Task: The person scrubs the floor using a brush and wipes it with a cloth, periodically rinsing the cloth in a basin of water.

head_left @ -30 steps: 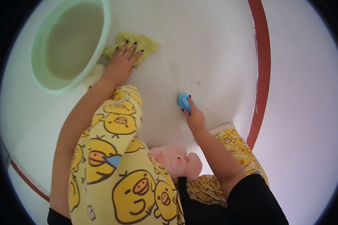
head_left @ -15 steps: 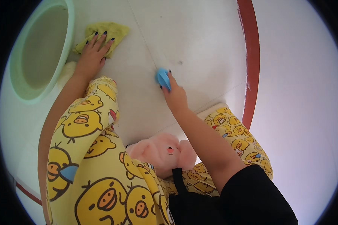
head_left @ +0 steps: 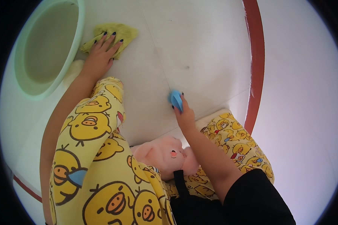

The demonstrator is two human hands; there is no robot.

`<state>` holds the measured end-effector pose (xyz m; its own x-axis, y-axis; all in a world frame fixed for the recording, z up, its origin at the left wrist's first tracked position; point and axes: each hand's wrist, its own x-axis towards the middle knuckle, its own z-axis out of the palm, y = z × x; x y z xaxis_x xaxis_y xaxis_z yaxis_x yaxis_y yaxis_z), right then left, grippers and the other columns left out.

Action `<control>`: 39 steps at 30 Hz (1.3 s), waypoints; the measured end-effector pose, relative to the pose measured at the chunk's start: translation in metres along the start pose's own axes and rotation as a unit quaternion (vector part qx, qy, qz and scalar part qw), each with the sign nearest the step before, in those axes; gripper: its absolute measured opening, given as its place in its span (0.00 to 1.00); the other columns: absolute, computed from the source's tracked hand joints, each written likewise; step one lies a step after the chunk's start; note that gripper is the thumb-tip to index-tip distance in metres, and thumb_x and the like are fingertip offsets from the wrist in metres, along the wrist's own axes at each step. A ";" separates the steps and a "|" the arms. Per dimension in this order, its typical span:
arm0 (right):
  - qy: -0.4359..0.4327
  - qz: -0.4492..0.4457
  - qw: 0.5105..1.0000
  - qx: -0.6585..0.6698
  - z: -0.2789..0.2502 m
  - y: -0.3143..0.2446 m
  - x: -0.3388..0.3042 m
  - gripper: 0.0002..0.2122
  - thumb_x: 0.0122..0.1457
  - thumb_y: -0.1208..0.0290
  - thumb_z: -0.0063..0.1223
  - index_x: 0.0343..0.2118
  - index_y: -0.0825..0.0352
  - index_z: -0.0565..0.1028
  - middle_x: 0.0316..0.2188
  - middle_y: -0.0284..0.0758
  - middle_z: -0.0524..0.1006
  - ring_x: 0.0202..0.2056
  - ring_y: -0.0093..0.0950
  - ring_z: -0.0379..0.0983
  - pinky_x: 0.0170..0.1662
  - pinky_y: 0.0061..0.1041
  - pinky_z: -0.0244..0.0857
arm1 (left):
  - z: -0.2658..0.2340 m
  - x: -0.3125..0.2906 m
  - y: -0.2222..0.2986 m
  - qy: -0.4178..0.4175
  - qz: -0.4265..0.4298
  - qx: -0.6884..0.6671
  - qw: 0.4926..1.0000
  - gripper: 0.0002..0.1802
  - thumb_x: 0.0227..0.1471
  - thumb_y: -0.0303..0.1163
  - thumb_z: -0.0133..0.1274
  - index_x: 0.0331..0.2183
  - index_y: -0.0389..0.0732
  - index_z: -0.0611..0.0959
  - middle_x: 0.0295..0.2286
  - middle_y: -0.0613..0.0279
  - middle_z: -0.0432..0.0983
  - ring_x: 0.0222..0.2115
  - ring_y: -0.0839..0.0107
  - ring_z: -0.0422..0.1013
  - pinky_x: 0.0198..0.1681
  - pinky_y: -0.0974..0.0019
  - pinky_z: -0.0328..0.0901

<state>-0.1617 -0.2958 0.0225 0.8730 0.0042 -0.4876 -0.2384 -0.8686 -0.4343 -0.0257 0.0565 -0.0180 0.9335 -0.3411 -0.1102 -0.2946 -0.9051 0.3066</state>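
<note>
Your right hand (head_left: 185,117) has drawn the blue brush (head_left: 175,100) toward you along the floor seam (head_left: 152,39), farther from the dark speck (head_left: 187,67) than half a second ago; your left hand (head_left: 100,58) stays spread on the yellow-green cloth (head_left: 124,33). Your right fingers are closed around the brush, now low on the seam; a wet handle could twist free of that grip. Your left hand lies just beside the basin (head_left: 79,33), so a careless nudge might slop its cloudy water (head_left: 50,43).
</note>
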 end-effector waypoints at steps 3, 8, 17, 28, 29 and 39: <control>-0.007 0.029 0.999 -0.019 0.000 0.032 -0.042 0.25 0.52 0.70 0.51 0.53 0.64 0.58 0.27 0.50 0.74 0.26 0.49 0.71 0.28 0.41 0.64 | 0.001 0.003 0.005 -0.002 0.005 -0.015 1.000 0.37 0.39 0.21 0.50 0.54 0.51 0.64 0.56 0.59 0.51 0.57 0.53 0.46 0.56 0.53 0.50; -0.010 0.044 0.998 -0.032 0.004 0.020 -0.023 0.26 0.52 0.70 0.50 0.54 0.64 0.55 0.26 0.51 0.74 0.26 0.50 0.71 0.28 0.42 0.64 | 0.008 -0.004 -0.001 -0.018 -0.017 0.005 1.000 0.37 0.39 0.21 0.51 0.54 0.51 0.64 0.56 0.58 0.52 0.57 0.53 0.46 0.56 0.52 0.49; -0.110 0.136 0.975 -0.137 -0.001 0.090 -0.089 0.27 0.52 0.68 0.49 0.55 0.60 0.55 0.26 0.49 0.75 0.27 0.49 0.71 0.30 0.44 0.64 | 0.020 -0.003 -0.004 -0.007 -0.013 -0.001 1.000 0.36 0.39 0.21 0.50 0.53 0.50 0.64 0.56 0.57 0.52 0.57 0.53 0.47 0.55 0.52 0.50; -0.115 0.117 0.974 -0.154 -0.016 0.092 -0.094 0.28 0.52 0.64 0.50 0.56 0.58 0.55 0.28 0.48 0.75 0.28 0.48 0.71 0.31 0.43 0.65 | 0.017 -0.001 -0.001 0.000 -0.008 -0.005 1.000 0.36 0.39 0.21 0.49 0.53 0.50 0.64 0.56 0.57 0.52 0.57 0.53 0.46 0.57 0.53 0.48; -0.119 0.123 0.972 -0.159 -0.018 0.090 -0.093 0.28 0.52 0.64 0.50 0.56 0.57 0.55 0.28 0.47 0.75 0.28 0.48 0.71 0.31 0.43 0.65 | 0.016 -0.002 -0.001 -0.010 -0.014 -0.007 1.000 0.36 0.39 0.21 0.49 0.53 0.50 0.64 0.56 0.58 0.52 0.57 0.53 0.46 0.57 0.53 0.48; -0.273 -0.058 0.930 -0.238 -0.029 0.107 -0.064 0.26 0.54 0.70 0.45 0.56 0.48 0.56 0.26 0.41 0.74 0.28 0.42 0.71 0.30 0.38 0.65 | 0.033 -0.002 -0.012 -0.026 -0.018 -0.013 0.999 0.36 0.38 0.20 0.48 0.53 0.49 0.65 0.56 0.57 0.50 0.57 0.51 0.45 0.57 0.53 0.48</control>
<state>-0.2307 -0.4036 0.0295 0.5043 0.2503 -0.8265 0.1739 -0.9669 -0.1867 -0.0304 0.0598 -0.0529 0.9314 -0.3218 -0.1702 -0.2549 -0.9102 0.3263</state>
